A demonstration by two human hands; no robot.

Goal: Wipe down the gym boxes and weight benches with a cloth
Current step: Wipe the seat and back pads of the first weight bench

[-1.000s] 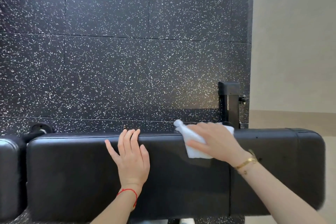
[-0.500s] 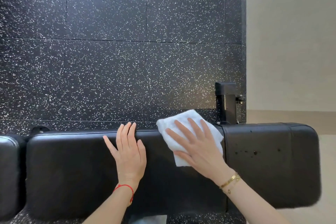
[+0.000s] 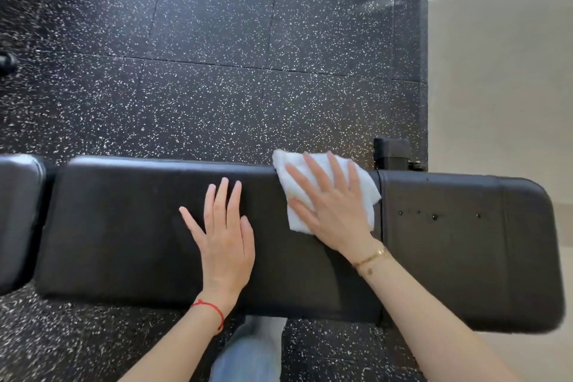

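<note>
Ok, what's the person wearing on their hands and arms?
Both forearms are bare, with no sleeves and no gloves. The left hand has a thin red string bracelet at the wrist. The right hand has a slim gold chain bracelet at its wrist.

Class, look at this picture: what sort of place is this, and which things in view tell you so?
Most likely a gym. A black padded weight bench stands on speckled rubber floor tiles, typical of a workout room, and the right hand presses a white cloth flat on the bench.
</note>
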